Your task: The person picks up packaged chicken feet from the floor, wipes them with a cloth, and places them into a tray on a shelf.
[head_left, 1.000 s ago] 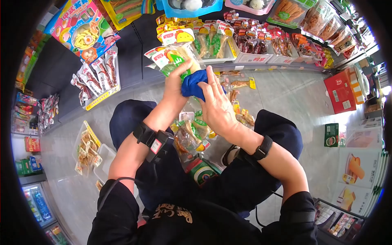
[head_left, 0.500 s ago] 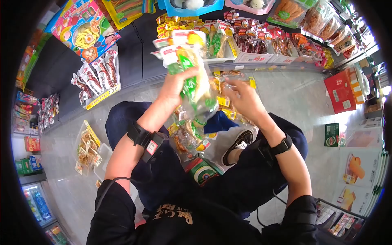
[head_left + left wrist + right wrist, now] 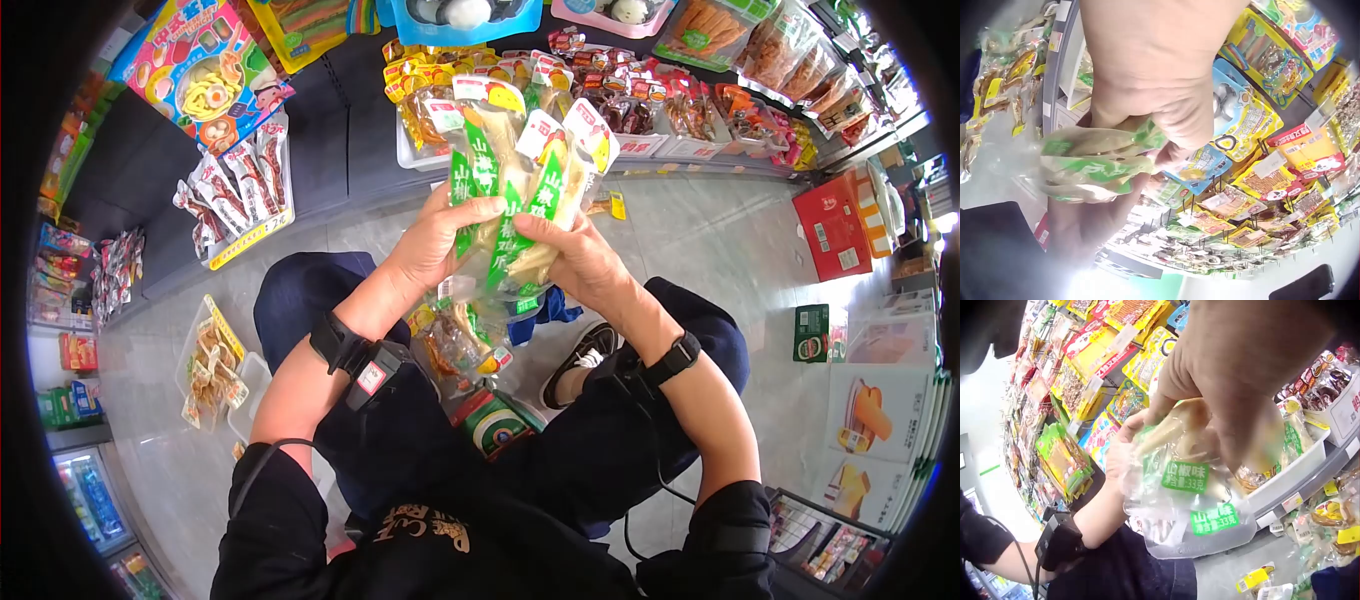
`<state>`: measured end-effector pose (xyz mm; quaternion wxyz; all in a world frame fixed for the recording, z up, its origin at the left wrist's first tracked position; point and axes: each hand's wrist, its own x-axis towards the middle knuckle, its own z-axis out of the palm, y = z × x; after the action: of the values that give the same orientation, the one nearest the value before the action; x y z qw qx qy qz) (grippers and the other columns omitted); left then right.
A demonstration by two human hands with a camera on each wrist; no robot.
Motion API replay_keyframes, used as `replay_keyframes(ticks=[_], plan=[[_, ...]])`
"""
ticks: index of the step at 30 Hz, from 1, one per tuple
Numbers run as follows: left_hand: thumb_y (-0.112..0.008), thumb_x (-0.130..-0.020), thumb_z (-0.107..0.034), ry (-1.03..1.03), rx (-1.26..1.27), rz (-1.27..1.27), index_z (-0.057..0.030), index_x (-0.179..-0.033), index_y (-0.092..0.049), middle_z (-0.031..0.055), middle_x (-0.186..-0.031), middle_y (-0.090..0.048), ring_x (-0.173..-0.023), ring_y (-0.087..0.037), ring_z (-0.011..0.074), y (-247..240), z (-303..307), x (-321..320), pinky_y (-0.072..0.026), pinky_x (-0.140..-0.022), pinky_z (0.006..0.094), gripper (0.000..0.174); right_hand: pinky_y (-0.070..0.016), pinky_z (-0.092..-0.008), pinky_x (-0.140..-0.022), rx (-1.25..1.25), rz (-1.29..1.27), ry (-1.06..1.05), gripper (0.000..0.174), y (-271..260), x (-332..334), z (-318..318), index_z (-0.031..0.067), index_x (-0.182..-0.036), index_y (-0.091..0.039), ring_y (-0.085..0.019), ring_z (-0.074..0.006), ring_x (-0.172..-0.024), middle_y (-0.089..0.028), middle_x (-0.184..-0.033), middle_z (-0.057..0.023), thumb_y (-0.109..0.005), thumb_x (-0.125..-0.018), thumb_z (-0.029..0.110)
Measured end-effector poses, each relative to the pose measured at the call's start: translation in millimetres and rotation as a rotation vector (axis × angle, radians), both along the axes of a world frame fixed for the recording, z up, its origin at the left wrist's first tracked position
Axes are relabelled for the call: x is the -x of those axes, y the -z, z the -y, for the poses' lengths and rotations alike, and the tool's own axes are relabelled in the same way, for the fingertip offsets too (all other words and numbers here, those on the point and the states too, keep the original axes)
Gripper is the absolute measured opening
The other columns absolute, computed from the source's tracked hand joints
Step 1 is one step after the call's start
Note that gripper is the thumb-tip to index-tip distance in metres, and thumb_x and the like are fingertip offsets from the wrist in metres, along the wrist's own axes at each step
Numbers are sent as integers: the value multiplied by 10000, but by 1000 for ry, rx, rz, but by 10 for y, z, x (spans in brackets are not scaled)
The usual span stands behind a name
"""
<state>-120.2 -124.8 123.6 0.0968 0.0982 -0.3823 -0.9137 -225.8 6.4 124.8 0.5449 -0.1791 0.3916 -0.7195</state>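
Note:
A bundle of clear snack packets point(image 3: 510, 190) with green labels is held up in front of the shelf by both hands. My left hand point(image 3: 440, 240) grips its left side with the thumb across the front, and my right hand point(image 3: 575, 260) grips the right side. The left wrist view shows the fingers of my left hand point(image 3: 1160, 94) curled round the packets point(image 3: 1091, 165). In the right wrist view my right hand point(image 3: 1241, 375) clasps the same packets point(image 3: 1191, 481). A blue cloth point(image 3: 540, 305) lies below the hands, between the knees.
More packets point(image 3: 465, 335) lie on the lap above a green pack point(image 3: 495, 420). White shelf trays point(image 3: 640, 145) of snacks stand just beyond the hands. A tray of packets point(image 3: 215, 365) sits on the floor at left, a red box point(image 3: 835, 225) at right.
The right hand let go of the blue cloth, which dropped between the knees. It then took hold of more packets, and both hands brought the bundle together.

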Motion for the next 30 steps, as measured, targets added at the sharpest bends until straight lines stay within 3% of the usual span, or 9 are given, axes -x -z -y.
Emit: replay_keyframes(ticks=[5,7,13,15,17,19,22,27,30], plan=[[-538,-753,33,-88,167,33,-16,-1166,-466,53,-1047,-564,-958,-546,137,82,54,-4,-435,-843,282,422,-483,-298,-768,-52,-85,122,297,66,40,-1,30,-1057,-557,-592,-144,-875,-608,-969,-40,-637,-771,27],[-547,-746,33,-93,276,74,-17,-1135,-490,45,-1017,-576,-913,-554,124,57,30,-9,-444,-815,270,397,-503,-307,-725,-103,47,206,265,32,140,-17,19,-1028,-568,-607,-155,-833,-614,-953,-53,-637,-773,37],[-609,-747,20,33,544,80,-41,-1102,-541,1,-987,-589,-874,-541,81,237,-23,-19,-442,-769,243,367,-513,-328,-720,-96,56,133,292,102,198,-77,20,-1065,-545,-612,-181,-836,-610,-976,-65,-617,-785,58],[-630,-792,-64,111,539,163,-50,-1094,-559,1,-1009,-588,-876,-540,79,330,-64,-33,-438,-781,243,311,-504,-338,-743,-145,109,107,309,278,158,-116,18,-1089,-528,-606,-195,-866,-602,-1009,-71,-604,-792,61],[-597,-841,-335,68,441,295,-79,-1100,-569,7,-1036,-578,-919,-522,85,377,-195,-54,-457,-751,249,366,-497,-368,-775,-266,214,47,334,355,136,-234,30,-1111,-509,-601,-209,-890,-599,-1008,-72,-599,-791,58],[-578,-832,-403,91,387,440,-87,-1125,-553,12,-1038,-569,-967,-503,91,528,-247,-50,-460,-743,244,431,-485,-369,-794,-291,184,40,360,508,81,-353,60,-1156,-468,-591,-210,-915,-585,-1046,-82,-575,-821,137],[-651,-785,-377,145,177,429,-99,-1189,-499,22,-1106,-544,-1035,-495,139,733,-285,25,-408,-875,288,514,-469,-377,-825,-458,288,52,377,744,141,-510,64,-1163,-461,-579,-216,-937,-569,-1078,-86,-585,-821,161],[-748,-699,-335,219,207,390,-91,-1208,-473,25,-1135,-537,-1049,-489,139,896,-243,322,-387,-913,304,628,-444,-356,-864,-432,269,153,408,669,394,-309,65,-1164,-463,-563,-204,-968,-561,-1092,-71,-613,-806,190],[-807,-612,-133,208,277,175,-84,-1222,-444,47,-1140,-535,-1078,-478,166,910,-215,501,-388,-923,310,712,-428,-350,-878,-395,240,-42,408,793,487,-150,83,-1182,-464,-551,-190,-992,-558,-1109,-49,-610,-814,182]])
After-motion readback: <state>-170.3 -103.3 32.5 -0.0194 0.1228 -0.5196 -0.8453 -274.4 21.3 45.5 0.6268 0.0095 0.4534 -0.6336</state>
